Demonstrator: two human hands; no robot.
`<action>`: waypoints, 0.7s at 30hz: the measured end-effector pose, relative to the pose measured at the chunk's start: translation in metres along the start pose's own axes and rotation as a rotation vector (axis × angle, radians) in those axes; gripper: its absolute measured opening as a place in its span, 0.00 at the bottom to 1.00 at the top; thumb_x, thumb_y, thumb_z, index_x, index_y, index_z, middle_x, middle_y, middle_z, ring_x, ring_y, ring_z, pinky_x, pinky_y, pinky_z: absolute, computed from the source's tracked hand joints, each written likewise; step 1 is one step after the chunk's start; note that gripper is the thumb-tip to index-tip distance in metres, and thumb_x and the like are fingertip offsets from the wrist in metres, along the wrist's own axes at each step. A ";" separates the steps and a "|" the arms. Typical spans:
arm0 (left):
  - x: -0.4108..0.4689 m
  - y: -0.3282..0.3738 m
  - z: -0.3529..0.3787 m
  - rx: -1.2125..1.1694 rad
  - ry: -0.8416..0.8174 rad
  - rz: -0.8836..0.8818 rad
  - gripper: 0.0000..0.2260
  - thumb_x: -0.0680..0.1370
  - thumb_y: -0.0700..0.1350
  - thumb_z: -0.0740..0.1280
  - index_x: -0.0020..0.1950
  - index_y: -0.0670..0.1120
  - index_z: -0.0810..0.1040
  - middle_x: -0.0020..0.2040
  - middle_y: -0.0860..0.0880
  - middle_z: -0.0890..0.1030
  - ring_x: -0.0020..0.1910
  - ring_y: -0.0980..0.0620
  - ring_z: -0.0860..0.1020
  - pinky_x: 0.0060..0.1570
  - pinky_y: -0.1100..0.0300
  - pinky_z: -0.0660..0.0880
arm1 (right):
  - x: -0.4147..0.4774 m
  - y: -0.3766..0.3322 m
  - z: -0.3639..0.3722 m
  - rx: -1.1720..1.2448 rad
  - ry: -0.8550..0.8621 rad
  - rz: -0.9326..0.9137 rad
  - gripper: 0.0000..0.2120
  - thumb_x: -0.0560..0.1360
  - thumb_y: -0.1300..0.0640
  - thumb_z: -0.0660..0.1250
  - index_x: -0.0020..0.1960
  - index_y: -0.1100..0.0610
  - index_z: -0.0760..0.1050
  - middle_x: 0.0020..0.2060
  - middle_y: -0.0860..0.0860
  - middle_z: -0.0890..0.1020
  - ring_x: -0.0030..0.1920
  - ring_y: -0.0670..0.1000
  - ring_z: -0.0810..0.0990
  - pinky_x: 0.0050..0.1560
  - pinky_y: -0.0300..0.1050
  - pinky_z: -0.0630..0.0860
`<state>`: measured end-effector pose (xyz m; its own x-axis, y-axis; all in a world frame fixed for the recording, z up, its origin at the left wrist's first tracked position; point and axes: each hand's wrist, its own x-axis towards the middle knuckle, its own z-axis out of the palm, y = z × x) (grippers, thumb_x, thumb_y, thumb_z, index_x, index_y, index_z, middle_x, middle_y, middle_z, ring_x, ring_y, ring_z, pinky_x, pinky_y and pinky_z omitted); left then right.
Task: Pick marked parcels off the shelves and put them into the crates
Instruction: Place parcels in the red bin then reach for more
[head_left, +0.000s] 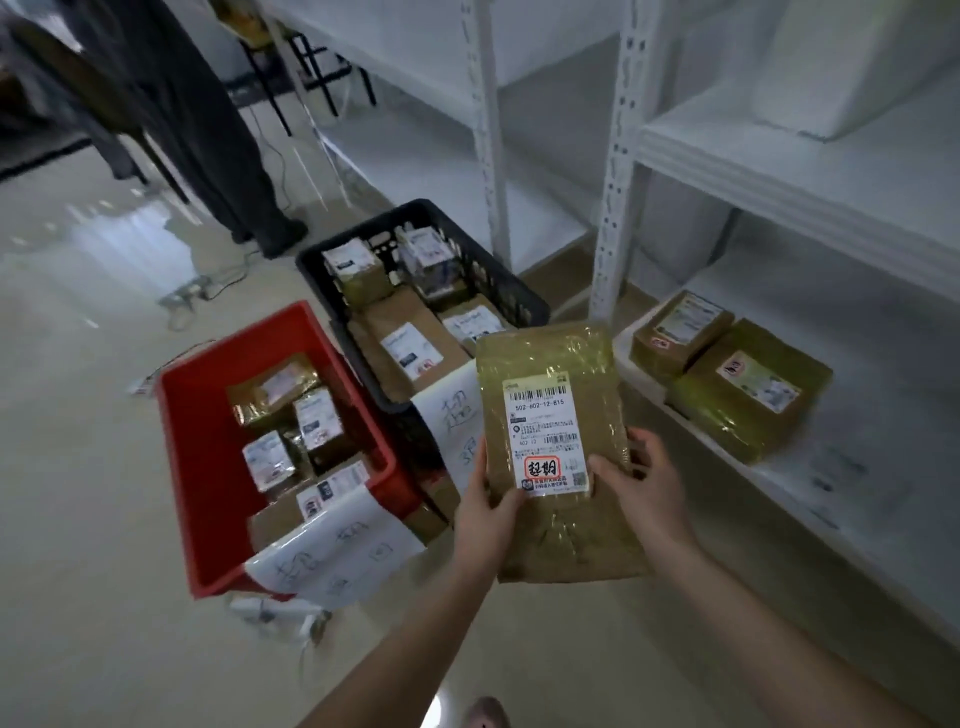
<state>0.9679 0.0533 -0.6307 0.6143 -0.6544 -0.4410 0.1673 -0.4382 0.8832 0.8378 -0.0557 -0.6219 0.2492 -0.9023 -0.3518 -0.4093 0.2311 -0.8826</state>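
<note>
Both hands have it: the left hand (485, 514) curls round the parcel (550, 358) at its lower left edge, thumb on the label (543, 415). The right hand (649, 493) pinches the lower right edge, and the parcel hangs in the air, face up, over the black crate (488, 265) at its near right corner, just off the front edge of the lower shelf (831, 493). The smart play, I'd say, is matching that red stamp (542, 469) to the handwritten sheets (332, 551) on the crates' near rims, then laying it in flat. Room looks best along the left wall of the red crate (202, 467); the shelf post (613, 208) crowds the right, so swing left.
</note>
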 end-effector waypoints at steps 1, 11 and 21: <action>0.006 0.008 -0.019 -0.018 0.029 0.030 0.33 0.75 0.45 0.67 0.73 0.66 0.58 0.62 0.56 0.77 0.59 0.54 0.77 0.59 0.49 0.76 | 0.002 -0.016 0.021 -0.002 -0.001 -0.032 0.24 0.71 0.53 0.74 0.64 0.49 0.71 0.50 0.44 0.77 0.52 0.48 0.77 0.53 0.49 0.74; 0.075 0.035 -0.238 -0.144 0.418 -0.051 0.17 0.78 0.43 0.65 0.65 0.48 0.68 0.56 0.48 0.79 0.49 0.51 0.80 0.49 0.54 0.78 | 0.007 -0.127 0.255 -0.081 -0.299 -0.198 0.27 0.73 0.54 0.72 0.69 0.48 0.68 0.59 0.46 0.75 0.51 0.47 0.75 0.45 0.42 0.71; 0.150 -0.029 -0.370 -0.027 0.454 -0.270 0.21 0.75 0.48 0.69 0.67 0.48 0.72 0.57 0.50 0.80 0.53 0.49 0.80 0.58 0.48 0.76 | 0.050 -0.120 0.428 -0.239 -0.681 0.009 0.31 0.72 0.58 0.73 0.72 0.50 0.66 0.63 0.48 0.76 0.56 0.51 0.77 0.56 0.47 0.77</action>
<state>1.3402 0.1959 -0.6637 0.8178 -0.1848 -0.5450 0.3818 -0.5344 0.7541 1.2755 0.0273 -0.6668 0.7048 -0.4557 -0.5437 -0.5755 0.0809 -0.8138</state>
